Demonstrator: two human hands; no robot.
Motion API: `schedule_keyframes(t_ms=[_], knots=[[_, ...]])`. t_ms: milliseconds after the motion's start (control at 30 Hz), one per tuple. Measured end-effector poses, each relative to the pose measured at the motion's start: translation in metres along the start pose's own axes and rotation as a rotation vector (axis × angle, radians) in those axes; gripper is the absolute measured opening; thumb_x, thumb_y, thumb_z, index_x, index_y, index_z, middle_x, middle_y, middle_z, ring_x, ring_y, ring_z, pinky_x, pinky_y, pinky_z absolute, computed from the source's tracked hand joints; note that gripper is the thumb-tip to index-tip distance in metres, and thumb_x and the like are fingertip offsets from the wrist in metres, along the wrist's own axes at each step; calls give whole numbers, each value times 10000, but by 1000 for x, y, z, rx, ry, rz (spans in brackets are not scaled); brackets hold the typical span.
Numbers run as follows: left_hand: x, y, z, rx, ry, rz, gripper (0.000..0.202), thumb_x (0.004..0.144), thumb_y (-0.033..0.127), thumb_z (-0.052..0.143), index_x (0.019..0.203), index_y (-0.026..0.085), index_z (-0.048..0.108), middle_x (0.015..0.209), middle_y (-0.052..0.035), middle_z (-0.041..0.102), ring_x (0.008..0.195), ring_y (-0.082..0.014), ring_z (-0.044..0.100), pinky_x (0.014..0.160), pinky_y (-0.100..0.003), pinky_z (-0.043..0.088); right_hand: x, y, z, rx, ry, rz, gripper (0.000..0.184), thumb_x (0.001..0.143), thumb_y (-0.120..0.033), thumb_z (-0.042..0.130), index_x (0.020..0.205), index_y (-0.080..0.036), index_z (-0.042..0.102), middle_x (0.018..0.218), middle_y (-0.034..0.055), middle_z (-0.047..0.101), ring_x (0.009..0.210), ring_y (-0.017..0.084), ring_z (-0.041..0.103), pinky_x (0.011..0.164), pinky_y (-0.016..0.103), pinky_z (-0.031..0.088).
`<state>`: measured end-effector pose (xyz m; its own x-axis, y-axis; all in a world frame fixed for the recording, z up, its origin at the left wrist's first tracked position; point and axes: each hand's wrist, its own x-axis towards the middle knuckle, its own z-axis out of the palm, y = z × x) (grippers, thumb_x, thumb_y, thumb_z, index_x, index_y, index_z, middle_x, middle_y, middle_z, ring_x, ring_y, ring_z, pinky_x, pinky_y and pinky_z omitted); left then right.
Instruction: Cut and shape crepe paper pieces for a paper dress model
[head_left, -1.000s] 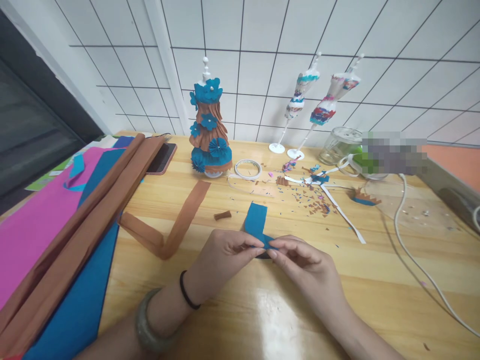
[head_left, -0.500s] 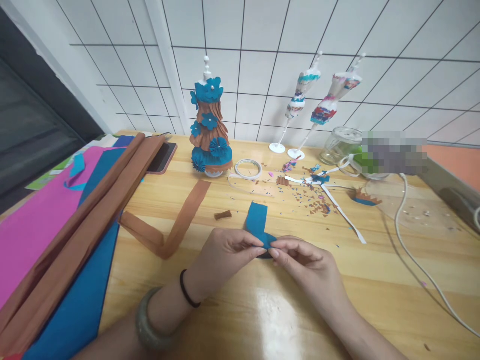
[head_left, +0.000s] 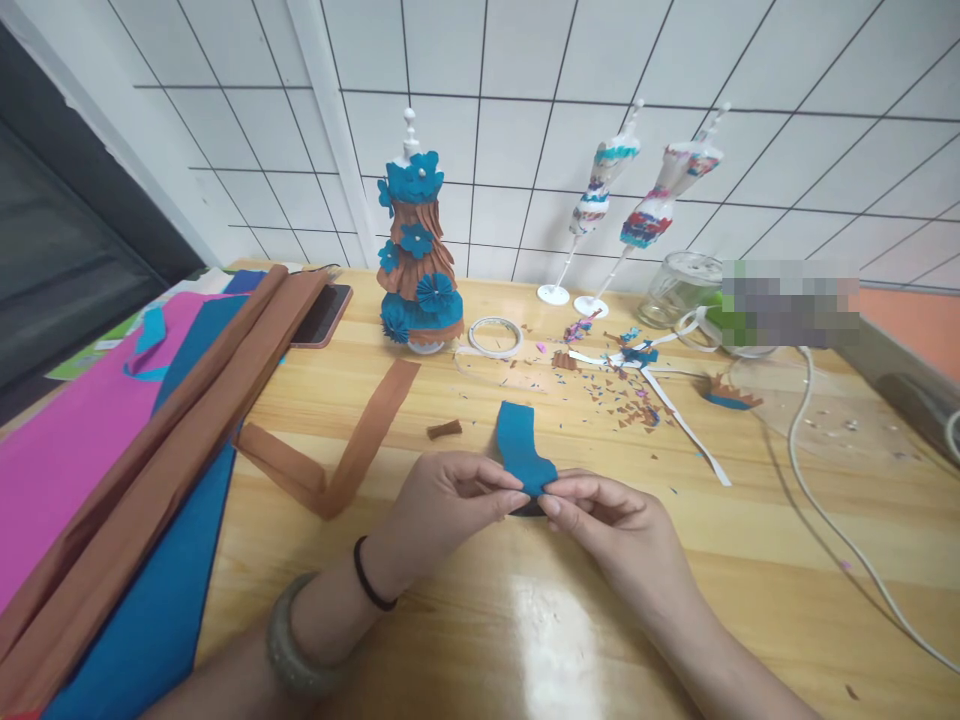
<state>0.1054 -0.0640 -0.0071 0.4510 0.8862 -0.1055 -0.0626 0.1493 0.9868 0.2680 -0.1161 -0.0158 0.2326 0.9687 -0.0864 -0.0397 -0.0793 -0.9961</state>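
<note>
Wooden table bearing a brown strip, tape roll, scattered scraps, phone

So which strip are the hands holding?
The blue strip, pinched by the left hand and right hand; the brown strip and white strips lie untouched on the table.

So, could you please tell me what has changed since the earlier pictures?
The blue strip has bulged slightly upward where it is pinched: its sharp bend is rounder, and more surface shows. The left hand and right hand still hold it. The bent brown strip and decorated figure stayed put.
</note>
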Motion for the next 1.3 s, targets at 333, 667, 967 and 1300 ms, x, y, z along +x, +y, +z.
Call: schedule_keyframes(t_ms=[333,667,967,1300], knots=[[-2,0,-1,102,12,-21,91,655,225,712,697,150,681,617,-1,663,538,-83,570,526,-181,472,-2,-2,0,-18,3,25,148,610,-296,761,684,-190,688,549,-9,632,499,103,552,497,217,468],[0,0,1,27,10,21,70,648,166,700,707,159,663,657,7,687,596,-96,617,590,-191,511,-1,-2,0,-49,13,7,186,620,-327,748,725,-192,674,516,-19,599,470,109,536,465,229,448],[-1,-5,0,63,-3,48,151,662,141,672,808,167,642,774,-2,698,704,-113,643,666,-206,519,-1,-2,1,5,-10,-31,182,655,-264,730,812,-203,663,579,-27,586,523,99,523,514,225,442],[-1,-9,1,54,-50,19,208,688,152,648,892,165,609,793,-15,695,701,-118,635,631,-202,488,-6,0,5,-42,-20,-80,212,659,-254,721,853,-205,652,588,-25,574,540,103,525,528,219,447]])
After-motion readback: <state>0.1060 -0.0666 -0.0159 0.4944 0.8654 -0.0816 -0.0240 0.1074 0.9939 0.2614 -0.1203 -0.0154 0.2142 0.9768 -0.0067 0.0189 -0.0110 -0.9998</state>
